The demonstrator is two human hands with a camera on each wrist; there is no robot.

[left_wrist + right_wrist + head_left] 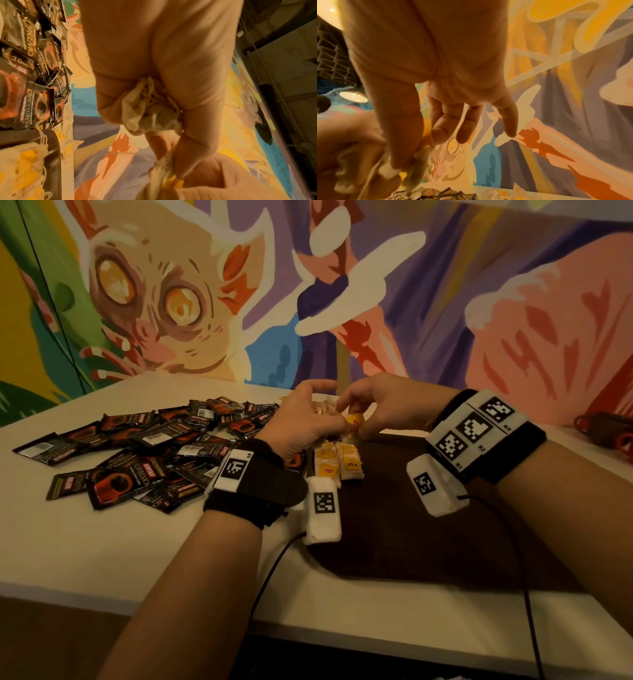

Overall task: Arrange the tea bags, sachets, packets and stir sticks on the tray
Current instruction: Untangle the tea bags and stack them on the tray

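Observation:
Both hands meet above the far left corner of the dark brown tray [411, 535]. My left hand [305, 416] grips a bunch of pale tea bags [150, 108] with their strings, fingers curled round them. My right hand [359, 419] pinches one tea bag with a yellow tag [354, 421] between thumb and forefinger [436, 132]; its other fingers hang straight. Several yellow-labelled tea bags [337, 465] lie side by side on the tray's left end, below the hands. A heap of black coffee sachets [144, 453] is spread over the white table to the left.
The white table [85, 546] meets a painted mural wall at the back. A reddish-brown object [609, 433] sits at the far right edge. Black cables [274, 570] run from both wrist cameras towards me across the tray's near edge.

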